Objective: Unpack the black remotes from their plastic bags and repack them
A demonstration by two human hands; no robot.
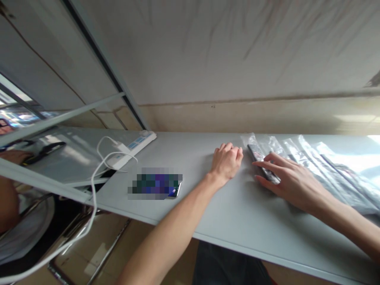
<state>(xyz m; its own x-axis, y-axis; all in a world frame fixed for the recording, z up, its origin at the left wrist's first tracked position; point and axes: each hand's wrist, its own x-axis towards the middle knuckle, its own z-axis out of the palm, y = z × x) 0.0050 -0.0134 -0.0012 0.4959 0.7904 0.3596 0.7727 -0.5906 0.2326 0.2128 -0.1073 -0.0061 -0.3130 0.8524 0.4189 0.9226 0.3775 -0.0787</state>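
Note:
My left hand (227,161) rests on the grey table (190,158) as a loose fist, its fingertips curled under and nothing showing in it. Just to its right lies a slim dark item in a clear plastic bag (255,152); I cannot make out its kind. Over that item is my right hand (286,176), thumb and forefinger stretched out and apart, touching or just above the bag. Partly behind the right hand and wrist, several more clear plastic bags with dark, long items (341,172) lie side by side.
A phone (175,190), mostly blurred out, lies left of my forearm. Behind it sit a white power strip (136,148) and a white cable (94,190) hanging past the table edge. A metal frame (103,103) divides off another table, where a person's hand (13,156) shows.

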